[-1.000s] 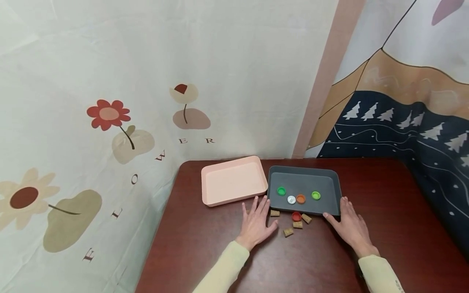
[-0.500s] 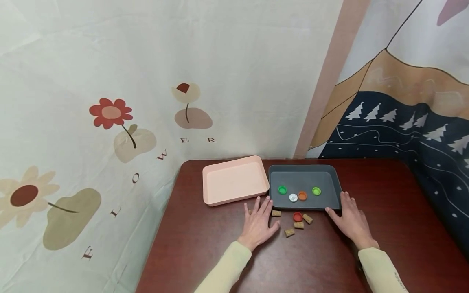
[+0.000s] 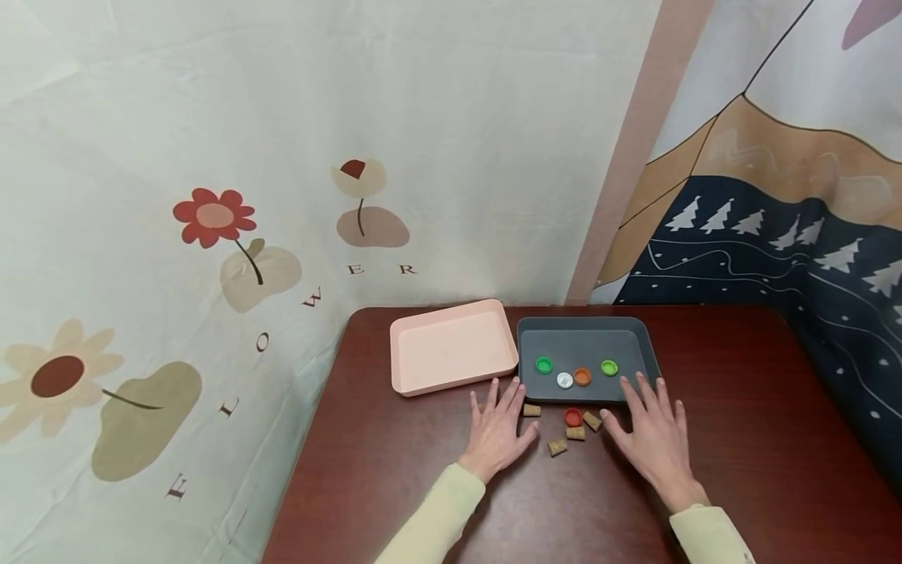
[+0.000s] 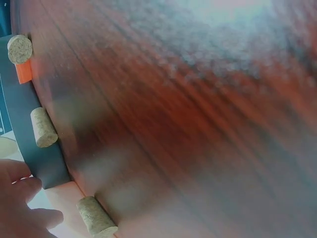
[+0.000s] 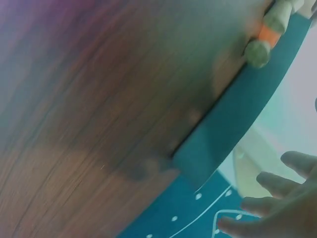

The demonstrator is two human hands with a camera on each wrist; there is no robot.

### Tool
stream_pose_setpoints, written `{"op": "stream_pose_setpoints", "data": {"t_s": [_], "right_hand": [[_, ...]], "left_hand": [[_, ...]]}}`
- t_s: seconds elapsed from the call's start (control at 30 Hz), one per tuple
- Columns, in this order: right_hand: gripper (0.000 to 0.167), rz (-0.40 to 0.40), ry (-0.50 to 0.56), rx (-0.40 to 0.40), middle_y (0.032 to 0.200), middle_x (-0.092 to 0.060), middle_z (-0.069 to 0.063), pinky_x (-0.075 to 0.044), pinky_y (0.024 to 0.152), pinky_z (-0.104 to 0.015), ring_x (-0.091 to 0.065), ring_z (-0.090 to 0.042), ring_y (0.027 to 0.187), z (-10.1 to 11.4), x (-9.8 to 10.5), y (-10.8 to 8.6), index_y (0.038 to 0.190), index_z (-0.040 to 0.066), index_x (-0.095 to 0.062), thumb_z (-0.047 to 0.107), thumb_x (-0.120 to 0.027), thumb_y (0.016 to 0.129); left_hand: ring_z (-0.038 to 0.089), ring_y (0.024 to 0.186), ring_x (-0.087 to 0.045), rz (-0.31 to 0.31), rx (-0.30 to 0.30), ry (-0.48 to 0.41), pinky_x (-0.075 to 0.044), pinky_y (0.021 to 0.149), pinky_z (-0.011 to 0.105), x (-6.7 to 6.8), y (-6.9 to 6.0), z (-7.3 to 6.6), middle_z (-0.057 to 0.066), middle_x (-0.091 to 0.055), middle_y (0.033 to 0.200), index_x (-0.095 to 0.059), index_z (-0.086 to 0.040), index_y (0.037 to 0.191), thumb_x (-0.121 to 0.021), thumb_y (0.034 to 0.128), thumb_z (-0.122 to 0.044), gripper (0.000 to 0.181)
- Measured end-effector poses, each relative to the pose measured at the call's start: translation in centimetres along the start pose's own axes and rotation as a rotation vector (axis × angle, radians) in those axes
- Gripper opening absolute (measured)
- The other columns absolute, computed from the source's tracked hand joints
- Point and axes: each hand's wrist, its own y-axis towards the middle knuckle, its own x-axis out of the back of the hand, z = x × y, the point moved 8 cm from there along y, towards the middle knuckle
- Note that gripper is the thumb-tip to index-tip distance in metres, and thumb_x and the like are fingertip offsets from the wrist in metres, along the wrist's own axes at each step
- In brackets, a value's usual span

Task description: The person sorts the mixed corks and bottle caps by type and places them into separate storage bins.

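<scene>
In the head view my left hand has its fingers spread near the table, just in front of the two trays. A cork lies beside its fingertips, and another is partly hidden behind its fingers. My right hand, fingers extended and apart, is at the dark grey tray's front right, holding nothing; whether it touches the tray is unclear. Inside the grey tray are a green cap, a white cap, an orange cap and a lime cap. Between my hands lie a red cap and several corks.
A pink tray stands at the back left, close against the grey one. The brown table meets a printed cloth wall behind. Dark patterned cloth hangs along the right side.
The grey tray's front right corner has swung slightly away from me. My right hand has left that corner and moved left, to the tray's front. My left hand stays nearly still.
</scene>
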Motion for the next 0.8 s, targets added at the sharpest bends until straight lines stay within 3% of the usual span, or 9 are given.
{"op": "stream_pose_setpoints", "data": {"t_s": [0.37,0.8], "right_hand": [[0.061,-0.065,0.004,0.135,0.14,-0.059,-0.023,-0.037,0.103,-0.072,-0.049,-0.048,0.134,4.0,-1.0,-1.6,0.134,0.001,-0.065,0.034,-0.081,0.085],[0.043,-0.054,0.005,0.17,0.115,-0.068,-0.018,-0.045,0.097,-0.063,-0.063,-0.04,0.112,4.9,-3.2,-1.8,0.118,0.0,-0.073,0.029,-0.078,0.087]], "left_hand": [[0.033,0.156,-0.022,0.007,-0.002,0.033,-0.021,0.116,0.072,0.0,-0.2,-0.1,-0.004,-0.032,0.168,-0.041,-0.017,0.161,-0.049,0.1009,-0.059,0.073],[0.027,0.156,-0.024,-0.004,-0.036,0.095,-0.025,0.116,0.068,0.1,-0.3,-0.5,0.002,-0.031,0.169,-0.043,-0.012,0.159,-0.053,0.0992,-0.059,0.077]]}}
